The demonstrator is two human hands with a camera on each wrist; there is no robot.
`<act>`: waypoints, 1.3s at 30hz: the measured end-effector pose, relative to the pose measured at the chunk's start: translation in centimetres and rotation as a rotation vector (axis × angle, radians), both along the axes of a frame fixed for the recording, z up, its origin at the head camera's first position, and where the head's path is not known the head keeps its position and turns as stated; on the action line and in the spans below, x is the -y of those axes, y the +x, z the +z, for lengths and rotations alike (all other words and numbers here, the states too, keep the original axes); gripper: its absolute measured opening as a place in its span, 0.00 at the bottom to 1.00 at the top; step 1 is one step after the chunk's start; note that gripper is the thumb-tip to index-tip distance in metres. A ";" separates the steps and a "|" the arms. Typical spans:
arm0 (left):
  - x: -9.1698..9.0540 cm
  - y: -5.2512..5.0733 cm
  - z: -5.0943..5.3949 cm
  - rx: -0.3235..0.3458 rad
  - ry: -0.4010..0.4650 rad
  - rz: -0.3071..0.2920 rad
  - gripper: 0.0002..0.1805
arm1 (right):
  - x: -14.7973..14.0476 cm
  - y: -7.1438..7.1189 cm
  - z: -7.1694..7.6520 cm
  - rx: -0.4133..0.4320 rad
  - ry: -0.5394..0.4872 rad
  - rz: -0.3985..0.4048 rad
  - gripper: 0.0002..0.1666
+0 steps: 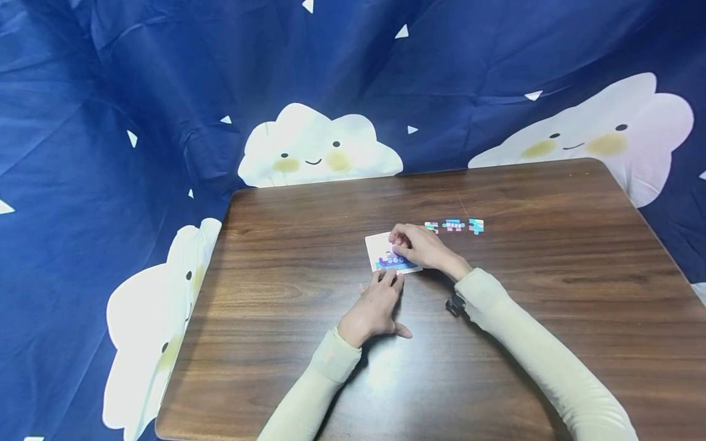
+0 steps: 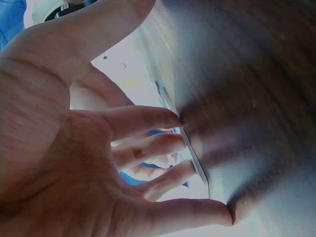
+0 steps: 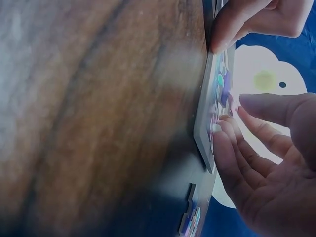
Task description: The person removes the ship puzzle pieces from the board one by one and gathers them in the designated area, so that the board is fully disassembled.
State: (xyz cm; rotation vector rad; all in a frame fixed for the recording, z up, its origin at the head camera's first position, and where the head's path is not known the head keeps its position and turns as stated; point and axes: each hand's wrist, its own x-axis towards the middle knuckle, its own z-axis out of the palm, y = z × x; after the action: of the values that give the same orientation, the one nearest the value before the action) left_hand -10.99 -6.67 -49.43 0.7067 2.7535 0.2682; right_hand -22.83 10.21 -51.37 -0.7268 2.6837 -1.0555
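A small white puzzle board with a blue and purple boat picture lies on the table. My left hand is at its near edge, fingers spread and fairly straight, several fingertips touching the rim in the left wrist view. Over the board's right side is my right hand. Its thumb and fingertips come together on a small pinkish-purple puzzle piece at the board's surface, largely hidden by the fingers. Three loose jigsaw pieces, a left one, a middle one and a right one, lie beyond the right hand.
The brown wooden table has rounded corners. A blue curtain with white clouds hangs behind and to the left. A black clip-like object sits at the right sleeve's cuff.
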 end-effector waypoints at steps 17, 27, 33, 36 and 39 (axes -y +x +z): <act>0.3 0.0 0.0 -0.033 0.014 -0.002 0.64 | -0.3 0.0 0.3 -0.014 -0.053 0.029 0.07; 0.1 -0.1 0.1 -0.032 0.006 -0.004 0.65 | -0.8 0.3 0.7 0.034 -0.099 -0.003 0.05; 0.0 0.2 0.0 -0.016 0.011 -0.010 0.66 | -1.5 0.7 0.5 0.038 -0.125 -0.021 0.06; 0.0 0.2 0.0 -0.020 0.015 -0.007 0.66 | -1.7 0.6 0.5 0.027 -0.142 -0.033 0.06; 0.1 0.2 0.0 -0.021 0.016 -0.009 0.67 | -1.8 0.5 0.5 0.034 -0.153 -0.052 0.05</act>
State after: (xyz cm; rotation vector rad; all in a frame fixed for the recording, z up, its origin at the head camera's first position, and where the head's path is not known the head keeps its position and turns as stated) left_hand -10.81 -6.73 -49.42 0.7294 2.7707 0.2828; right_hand -22.37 12.04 -50.86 -0.6611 2.6291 -1.2850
